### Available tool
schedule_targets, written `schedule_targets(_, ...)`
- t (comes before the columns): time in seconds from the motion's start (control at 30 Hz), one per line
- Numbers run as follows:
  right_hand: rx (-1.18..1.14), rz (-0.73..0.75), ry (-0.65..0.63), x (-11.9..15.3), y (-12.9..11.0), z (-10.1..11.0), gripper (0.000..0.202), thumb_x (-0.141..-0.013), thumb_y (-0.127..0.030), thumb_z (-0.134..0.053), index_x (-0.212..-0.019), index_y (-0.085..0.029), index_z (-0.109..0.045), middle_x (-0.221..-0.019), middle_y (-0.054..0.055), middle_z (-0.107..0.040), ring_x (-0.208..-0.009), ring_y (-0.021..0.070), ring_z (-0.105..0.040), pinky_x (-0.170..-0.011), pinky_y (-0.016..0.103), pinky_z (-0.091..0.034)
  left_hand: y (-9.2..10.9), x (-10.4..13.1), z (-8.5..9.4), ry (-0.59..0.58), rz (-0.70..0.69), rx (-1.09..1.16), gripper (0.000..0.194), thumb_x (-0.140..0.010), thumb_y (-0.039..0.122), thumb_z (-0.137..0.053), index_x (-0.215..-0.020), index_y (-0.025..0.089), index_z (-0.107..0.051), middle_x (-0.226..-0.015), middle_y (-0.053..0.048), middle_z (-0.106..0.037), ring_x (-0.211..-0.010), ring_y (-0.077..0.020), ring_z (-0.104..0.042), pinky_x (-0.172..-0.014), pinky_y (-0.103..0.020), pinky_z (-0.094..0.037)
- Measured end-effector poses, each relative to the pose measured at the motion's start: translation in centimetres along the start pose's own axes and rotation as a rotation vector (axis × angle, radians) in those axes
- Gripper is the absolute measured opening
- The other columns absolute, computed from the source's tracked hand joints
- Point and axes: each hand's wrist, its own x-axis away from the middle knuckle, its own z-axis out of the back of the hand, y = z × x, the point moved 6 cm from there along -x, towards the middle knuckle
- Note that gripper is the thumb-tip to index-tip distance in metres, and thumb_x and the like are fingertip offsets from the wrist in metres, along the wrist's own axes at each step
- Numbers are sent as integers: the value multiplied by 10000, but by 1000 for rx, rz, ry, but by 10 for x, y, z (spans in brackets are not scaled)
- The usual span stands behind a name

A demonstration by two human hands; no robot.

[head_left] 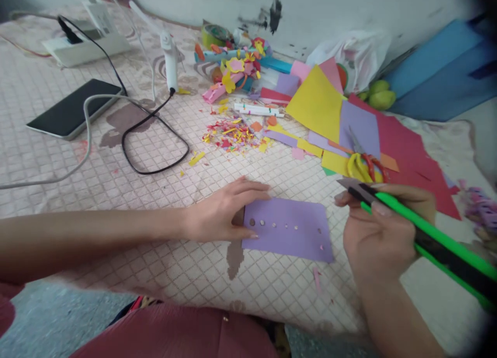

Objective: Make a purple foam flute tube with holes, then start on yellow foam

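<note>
A small purple rectangle of paper (287, 241) lies flat on the quilted cloth in front of me. Several small holes or bits run in a row across it, with a few more by its right edge. My left hand (229, 208) grips its left end, thumb on the face and fingers along the top corner. Right of the paper and apart from it, my right hand (382, 228) is closed round a green and black utility knife (427, 226). The knife's blade points up and left. A thin pink paper strip (317, 278) lies below the purple paper.
Scissors (363, 161) lie on coloured sheets (407, 156) at right. Paper scraps (229, 133) are heaped beyond my left hand, near a glue gun (169, 63) with a looping black cord (155, 170). A dark tablet-like device (75, 107) and a power strip (87, 47) are at left.
</note>
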Motion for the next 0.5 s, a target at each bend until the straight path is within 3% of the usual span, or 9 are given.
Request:
schedule_targets(0.1, 15, -35, -27, -13, 8, 7, 197, -713, -183, -444, -882, -257, -516, -823, 1, -548, -609, 150, -591, -579, 340, -478, -2, -2, 0, 20, 51, -39, 663, -744, 381, -712, -1310, 181, -432, -1402, -171, -426, -1303, -284, -398, -1063, -489, -355)
schedule_targets(0.27, 99, -99, -45, -25, 34, 18, 190, -777, -248, -542, -967, -254, -535, -677, -46, -475, -447, 88, -440, -437, 254, -387, 0, -3, -5, -47, 40, -110, 883, -638, 448, -780, -1363, 168, -361, -1383, -190, -439, -1338, -344, -330, -1064, -552, -323)
schedule_targets(0.43, 302, -89, -179, -32, 53, 22, 198, -810, -320, -591, -981, -221, -601, -589, -60, -480, -446, 97, -454, -441, 253, -393, 1, -1, -6, -50, 92, -135, 841, -646, 367, -779, -1359, 190, -371, -1362, -177, -448, -1334, -357, -329, -1046, -561, -346)
schedule_targets(0.5, 394, -47, -211, -35, 57, 25, 226, -807, -347, -597, -992, -219, -614, -613, -48, -508, -486, 112, -491, -478, 266, -423, 0, -1, -3, -10, 122, -111, 808, -648, 320, -772, -1350, 212, -387, -1355, -160, -438, -1288, -340, -396, -1018, -526, -396)
